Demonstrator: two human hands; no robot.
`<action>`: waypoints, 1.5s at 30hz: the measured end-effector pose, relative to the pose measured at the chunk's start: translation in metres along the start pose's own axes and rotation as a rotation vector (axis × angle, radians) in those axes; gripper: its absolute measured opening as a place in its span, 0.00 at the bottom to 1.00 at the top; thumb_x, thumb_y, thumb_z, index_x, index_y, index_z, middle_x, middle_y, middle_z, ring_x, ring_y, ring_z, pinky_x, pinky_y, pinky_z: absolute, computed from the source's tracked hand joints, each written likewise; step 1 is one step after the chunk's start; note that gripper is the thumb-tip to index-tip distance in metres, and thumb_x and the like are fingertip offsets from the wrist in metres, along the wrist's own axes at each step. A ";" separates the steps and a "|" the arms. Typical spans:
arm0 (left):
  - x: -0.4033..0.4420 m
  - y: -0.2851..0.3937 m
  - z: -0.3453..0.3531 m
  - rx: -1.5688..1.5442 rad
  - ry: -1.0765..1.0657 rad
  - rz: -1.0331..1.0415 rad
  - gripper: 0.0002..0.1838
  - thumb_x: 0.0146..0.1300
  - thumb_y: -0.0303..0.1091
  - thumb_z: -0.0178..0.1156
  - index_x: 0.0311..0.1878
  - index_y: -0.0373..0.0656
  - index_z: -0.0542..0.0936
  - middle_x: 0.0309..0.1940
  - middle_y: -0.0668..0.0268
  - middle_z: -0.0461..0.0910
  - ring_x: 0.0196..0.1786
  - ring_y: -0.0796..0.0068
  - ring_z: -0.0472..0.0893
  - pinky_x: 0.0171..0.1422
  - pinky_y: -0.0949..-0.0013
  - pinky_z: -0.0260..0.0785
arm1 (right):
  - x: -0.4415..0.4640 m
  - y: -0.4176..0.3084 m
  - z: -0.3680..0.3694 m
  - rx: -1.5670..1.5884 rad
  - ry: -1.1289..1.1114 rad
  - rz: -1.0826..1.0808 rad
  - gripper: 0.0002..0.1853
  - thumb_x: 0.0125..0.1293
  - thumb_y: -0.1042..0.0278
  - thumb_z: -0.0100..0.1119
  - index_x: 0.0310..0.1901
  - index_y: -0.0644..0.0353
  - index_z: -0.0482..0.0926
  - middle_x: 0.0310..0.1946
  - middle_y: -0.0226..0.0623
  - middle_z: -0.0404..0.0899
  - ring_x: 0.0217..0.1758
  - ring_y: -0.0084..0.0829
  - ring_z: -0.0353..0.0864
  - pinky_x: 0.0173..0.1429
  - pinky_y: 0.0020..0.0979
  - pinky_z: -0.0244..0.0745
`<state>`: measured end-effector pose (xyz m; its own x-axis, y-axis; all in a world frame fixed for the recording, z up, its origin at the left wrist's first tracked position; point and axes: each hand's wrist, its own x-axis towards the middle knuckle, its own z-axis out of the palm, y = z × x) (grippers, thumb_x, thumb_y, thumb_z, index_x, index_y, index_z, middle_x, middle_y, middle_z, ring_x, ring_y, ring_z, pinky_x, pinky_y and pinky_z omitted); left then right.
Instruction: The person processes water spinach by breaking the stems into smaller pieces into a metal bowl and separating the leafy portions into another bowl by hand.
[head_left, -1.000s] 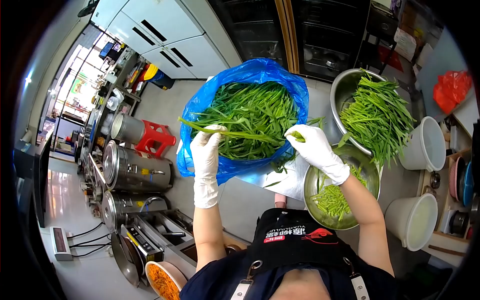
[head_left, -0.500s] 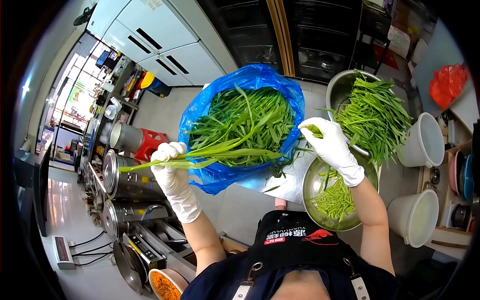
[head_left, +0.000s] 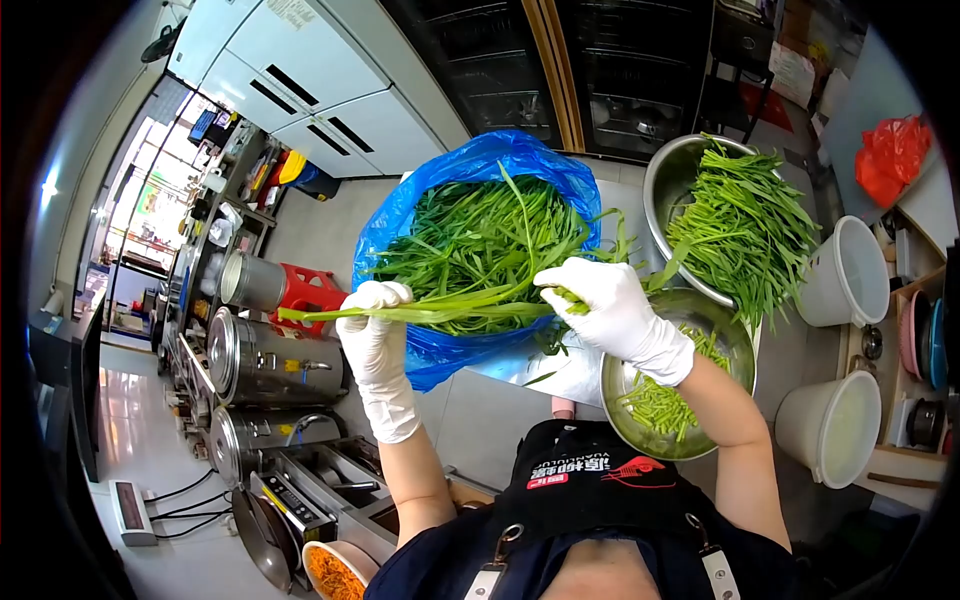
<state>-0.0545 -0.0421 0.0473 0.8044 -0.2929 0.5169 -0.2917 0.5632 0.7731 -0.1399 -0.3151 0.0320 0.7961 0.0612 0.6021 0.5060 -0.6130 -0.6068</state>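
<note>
My left hand (head_left: 374, 318), in a white glove, is closed around the stems of a small bunch of water spinach (head_left: 450, 308), held level before the blue bag. A pale stem end sticks out to the left of the fist. My right hand (head_left: 610, 312), gloved too, is closed at the bunch's right part, with green bits showing between its fingers and leaves trailing behind. More long leafy greens fill the blue plastic bag (head_left: 385, 215). Below my right hand, a metal bowl (head_left: 733, 330) holds short cut stem pieces (head_left: 665, 405).
A larger metal basin (head_left: 660, 180) heaped with leafy stems (head_left: 745, 225) stands at the right, partly over the bowl. White buckets (head_left: 800, 425) are beyond it. Lidded steel pots (head_left: 290, 360) and a bowl of orange shreds (head_left: 335, 572) are at the left. The bag rests on a metal table (head_left: 505, 378).
My right hand has moved left from above the bowl to the bunch and closed on it. My left hand has shifted slightly right, still holding the stems.
</note>
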 end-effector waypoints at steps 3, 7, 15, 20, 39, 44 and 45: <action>-0.003 -0.015 0.004 -0.046 0.040 -0.049 0.09 0.59 0.24 0.66 0.43 0.40 0.82 0.38 0.62 0.79 0.44 0.63 0.78 0.52 0.60 0.71 | 0.001 0.001 0.008 -0.038 -0.007 -0.051 0.09 0.59 0.69 0.64 0.42 0.57 0.82 0.28 0.37 0.79 0.29 0.39 0.80 0.32 0.35 0.76; -0.003 -0.034 0.010 -0.092 0.088 -0.118 0.10 0.60 0.24 0.66 0.45 0.38 0.79 0.40 0.63 0.79 0.45 0.63 0.78 0.56 0.60 0.70 | -0.002 0.004 0.017 -0.081 -0.035 -0.057 0.09 0.59 0.69 0.63 0.41 0.56 0.81 0.27 0.35 0.77 0.29 0.39 0.80 0.31 0.35 0.75; 0.001 -0.044 0.025 0.153 0.317 -0.372 0.16 0.63 0.26 0.63 0.54 0.36 0.76 0.47 0.60 0.80 0.50 0.68 0.79 0.57 0.67 0.71 | -0.011 0.026 0.018 -0.263 -0.014 -0.002 0.07 0.55 0.71 0.64 0.37 0.55 0.81 0.26 0.35 0.77 0.28 0.39 0.80 0.32 0.35 0.75; 0.003 -0.035 -0.006 1.237 0.320 0.104 0.24 0.62 0.19 0.59 0.62 0.41 0.73 0.53 0.57 0.77 0.54 0.65 0.78 0.58 0.67 0.70 | -0.021 0.043 0.006 -0.288 -0.048 0.087 0.07 0.54 0.67 0.62 0.37 0.52 0.81 0.27 0.33 0.77 0.29 0.38 0.81 0.34 0.36 0.76; 0.022 -0.036 0.010 1.770 -0.613 0.449 0.20 0.44 0.18 0.59 0.43 0.44 0.81 0.37 0.65 0.80 0.39 0.62 0.79 0.42 0.63 0.70 | -0.033 0.109 -0.011 0.674 0.146 0.921 0.06 0.59 0.70 0.62 0.30 0.63 0.83 0.20 0.24 0.75 0.19 0.14 0.66 0.23 0.18 0.59; 0.027 -0.024 0.002 1.792 -0.613 0.519 0.19 0.46 0.22 0.59 0.45 0.43 0.82 0.38 0.65 0.80 0.43 0.65 0.78 0.45 0.64 0.70 | -0.031 0.120 -0.032 0.596 0.188 0.805 0.06 0.63 0.68 0.59 0.35 0.61 0.82 0.18 0.24 0.73 0.18 0.13 0.63 0.22 0.19 0.57; 0.024 -0.023 0.002 1.796 -0.634 0.519 0.20 0.46 0.22 0.59 0.45 0.43 0.82 0.39 0.65 0.80 0.43 0.65 0.78 0.45 0.64 0.70 | -0.022 0.105 -0.038 0.479 0.044 0.755 0.07 0.63 0.67 0.59 0.37 0.61 0.82 0.24 0.27 0.79 0.22 0.14 0.69 0.28 0.19 0.65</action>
<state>-0.0297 -0.0640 0.0426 0.3344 -0.8014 0.4959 -0.8216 -0.5057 -0.2630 -0.1169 -0.4108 -0.0260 0.9647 -0.2615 -0.0318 -0.0551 -0.0823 -0.9951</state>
